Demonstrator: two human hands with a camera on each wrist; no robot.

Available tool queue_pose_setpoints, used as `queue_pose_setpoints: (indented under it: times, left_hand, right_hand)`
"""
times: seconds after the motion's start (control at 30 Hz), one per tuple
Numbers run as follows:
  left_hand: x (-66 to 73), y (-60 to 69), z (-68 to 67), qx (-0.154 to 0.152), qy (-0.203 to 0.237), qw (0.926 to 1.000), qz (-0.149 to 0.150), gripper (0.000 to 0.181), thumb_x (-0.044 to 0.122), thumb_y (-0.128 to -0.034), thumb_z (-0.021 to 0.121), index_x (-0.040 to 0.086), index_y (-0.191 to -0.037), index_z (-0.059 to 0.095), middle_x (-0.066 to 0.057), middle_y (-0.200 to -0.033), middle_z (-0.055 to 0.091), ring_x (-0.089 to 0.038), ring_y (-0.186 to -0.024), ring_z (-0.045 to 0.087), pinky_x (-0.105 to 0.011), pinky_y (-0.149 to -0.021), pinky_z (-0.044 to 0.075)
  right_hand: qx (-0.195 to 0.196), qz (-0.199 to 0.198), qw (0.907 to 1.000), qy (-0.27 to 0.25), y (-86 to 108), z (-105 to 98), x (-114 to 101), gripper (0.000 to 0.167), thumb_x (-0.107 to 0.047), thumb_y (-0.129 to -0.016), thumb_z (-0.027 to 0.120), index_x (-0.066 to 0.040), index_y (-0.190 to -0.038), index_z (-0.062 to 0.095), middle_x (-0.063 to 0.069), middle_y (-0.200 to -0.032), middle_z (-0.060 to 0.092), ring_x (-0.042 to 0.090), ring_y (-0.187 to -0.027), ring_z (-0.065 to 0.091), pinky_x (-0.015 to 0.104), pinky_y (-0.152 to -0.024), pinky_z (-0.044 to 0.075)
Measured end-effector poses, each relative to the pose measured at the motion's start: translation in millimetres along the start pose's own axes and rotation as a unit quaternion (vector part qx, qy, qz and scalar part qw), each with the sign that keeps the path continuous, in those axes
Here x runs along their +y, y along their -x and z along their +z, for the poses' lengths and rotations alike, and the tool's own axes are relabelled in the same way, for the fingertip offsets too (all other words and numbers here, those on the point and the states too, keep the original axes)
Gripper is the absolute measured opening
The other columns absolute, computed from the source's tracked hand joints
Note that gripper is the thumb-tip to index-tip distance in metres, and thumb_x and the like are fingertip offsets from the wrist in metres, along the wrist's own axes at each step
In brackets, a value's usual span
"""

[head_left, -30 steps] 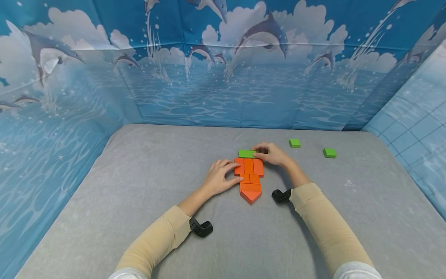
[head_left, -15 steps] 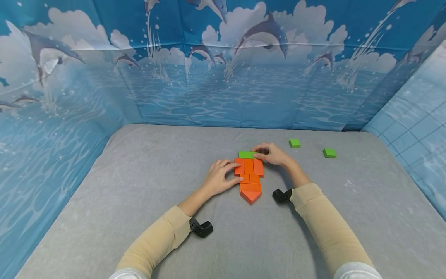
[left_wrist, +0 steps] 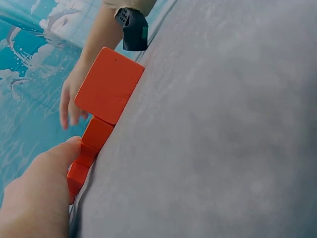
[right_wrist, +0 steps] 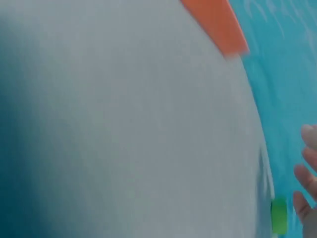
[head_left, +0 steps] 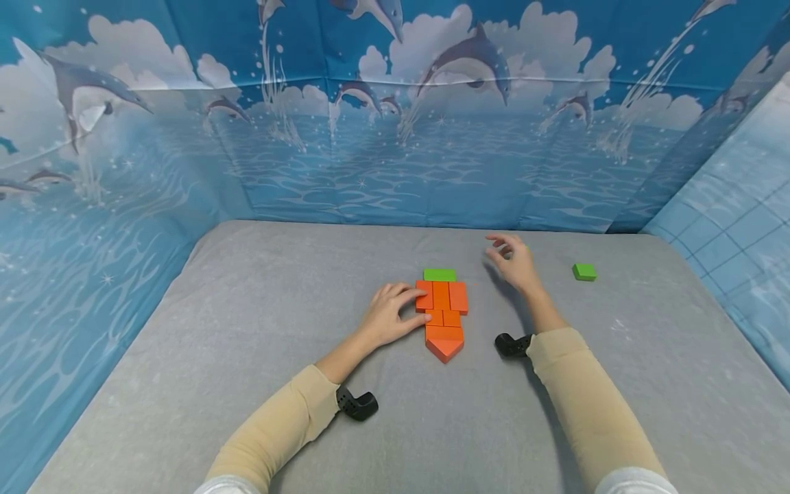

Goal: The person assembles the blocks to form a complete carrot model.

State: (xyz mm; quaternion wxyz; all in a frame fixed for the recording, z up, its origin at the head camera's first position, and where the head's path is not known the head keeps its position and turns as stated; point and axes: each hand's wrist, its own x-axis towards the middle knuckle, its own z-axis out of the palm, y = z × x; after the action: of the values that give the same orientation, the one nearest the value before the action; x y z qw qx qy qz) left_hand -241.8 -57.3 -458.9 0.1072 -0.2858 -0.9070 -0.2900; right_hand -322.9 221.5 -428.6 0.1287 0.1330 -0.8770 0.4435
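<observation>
A figure of orange blocks [head_left: 441,296] lies flat in the middle, with a pointed block [head_left: 444,346] at its near end. Against its far end sits a green rectangular block [head_left: 439,275]. My left hand [head_left: 387,315] rests at the figure's left side, thumb and fingertips touching the orange blocks; the left wrist view shows the thumb [left_wrist: 64,151] against them. Held above the cloth, my right hand [head_left: 513,264] has loosely bent fingers with nothing between them. It mostly hides a small green block, which shows in the right wrist view as a blurred green block [right_wrist: 279,216].
Another small green block [head_left: 584,272] lies farther right on the grey cloth surface [head_left: 296,288]. A blue dolphin-print curtain [head_left: 382,165] stands behind and along the sides. Black wrist-worn devices jut out beneath both forearms.
My right hand has let go of the green block at the figure's far end and moved right and away, over the small green block. The left hand has stayed in place.
</observation>
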Motion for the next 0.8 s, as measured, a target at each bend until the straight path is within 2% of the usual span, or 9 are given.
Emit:
queue_pose_setpoints:
  times: [0.07, 0.17, 0.3, 0.57, 0.8]
  left_hand:
    - [0.0, 0.0, 0.3, 0.0, 0.0, 1.0, 0.0, 0.049, 0.045, -0.0818, 0.064, 0.019, -0.123, 0.059, -0.004, -0.118, 0.055, -0.02, -0.108, 0.046, -0.042, -0.097, 0.034]
    - [0.1, 0.2, 0.6, 0.0, 0.001, 1.0, 0.0, 0.048, 0.045, -0.0819, 0.064, 0.02, -0.123, 0.059, -0.004, -0.118, 0.055, -0.02, -0.108, 0.046, -0.042, -0.097, 0.033]
    - [0.0, 0.2, 1.0, -0.002, 0.001, 1.0, -0.001, 0.048, 0.045, -0.0821, 0.064, 0.02, -0.123, 0.058, -0.004, -0.118, 0.055, -0.02, -0.108, 0.046, -0.042, -0.097, 0.033]
    - [0.6, -0.2, 0.7, -0.002, 0.003, 1.0, -0.004, 0.049, 0.045, -0.0818, 0.064, 0.02, -0.123, 0.059, -0.004, -0.118, 0.055, -0.02, -0.108, 0.046, -0.042, -0.097, 0.033]
    - [0.3, -0.2, 0.6, 0.0, 0.005, 1.0, -0.003, 0.049, 0.045, -0.0818, 0.064, 0.019, -0.123, 0.059, -0.004, -0.118, 0.055, -0.02, -0.108, 0.046, -0.041, -0.097, 0.034]
  right_hand:
    - [0.037, 0.005, 0.9992, 0.013, 1.5, -9, 8, 0.031, -0.005, -0.09, 0.056, 0.005, -0.12, 0.054, 0.027, -0.108, 0.048, 0.038, -0.09, 0.049, 0.048, -0.079, 0.041]
    - [0.055, 0.026, 0.9977, 0.029, 5.0, -21, 19, 0.034, -0.003, -0.09, 0.055, 0.005, -0.123, 0.051, 0.029, -0.111, 0.043, 0.04, -0.092, 0.046, 0.051, -0.081, 0.038]
    - [0.039, 0.047, 0.9967, 0.054, 10.4, -34, 32, 0.037, -0.002, -0.091, 0.053, 0.006, -0.126, 0.047, 0.031, -0.114, 0.037, 0.041, -0.094, 0.042, 0.051, -0.08, 0.035]
    - [-0.034, 0.093, 0.9899, 0.101, 15.1, -45, 47, 0.042, -0.008, -0.096, 0.045, 0.003, -0.136, 0.037, 0.031, -0.12, 0.034, 0.044, -0.105, 0.039, 0.057, -0.087, 0.032]
    - [-0.026, 0.092, 0.9897, 0.107, 16.2, -45, 45, 0.036, -0.005, -0.096, 0.045, 0.005, -0.13, 0.044, 0.03, -0.116, 0.042, 0.043, -0.104, 0.043, 0.056, -0.087, 0.034]
